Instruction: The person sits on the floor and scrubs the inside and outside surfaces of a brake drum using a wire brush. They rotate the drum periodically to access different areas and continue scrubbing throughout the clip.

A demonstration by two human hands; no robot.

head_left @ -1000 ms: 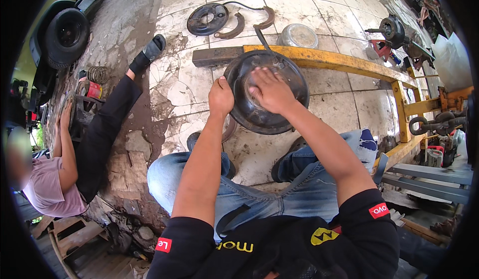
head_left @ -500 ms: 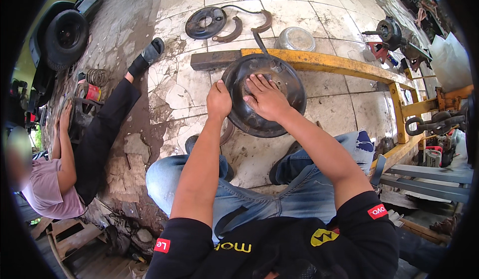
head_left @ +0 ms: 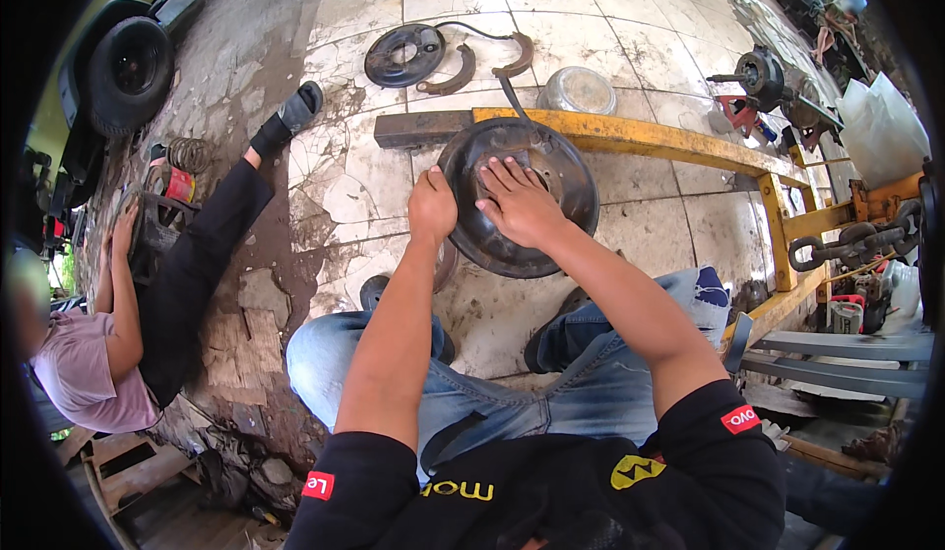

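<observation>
A black, round brake backing plate (head_left: 573, 181) is tilted against the yellow steel frame in front of me. My left hand (head_left: 432, 206) is closed round its left rim, its fingertips partly hidden behind the edge. My right hand (head_left: 519, 202) lies flat on the plate's face, fingers stretched and thumb apart, covering part of the centre. A black cable (head_left: 511, 97) rises from the plate's top. Beyond lie a second backing plate (head_left: 382, 56) and two curved brake shoes, one (head_left: 453, 79) beside it and another (head_left: 518, 56) farther right.
The yellow frame (head_left: 640, 139) spans from centre to right. Just behind it sits a round silver metal part (head_left: 579, 91). A wheel hub (head_left: 760, 76) stands at far right, with a heavy chain (head_left: 851, 245) nearer. To my left, a person (head_left: 108, 353) sits with a leg extended beside a coil spring (head_left: 189, 153).
The view has shifted slightly, so the scene sits a little lower. Both hands keep their places on the backing plate, with no clear movement of the plate itself.
</observation>
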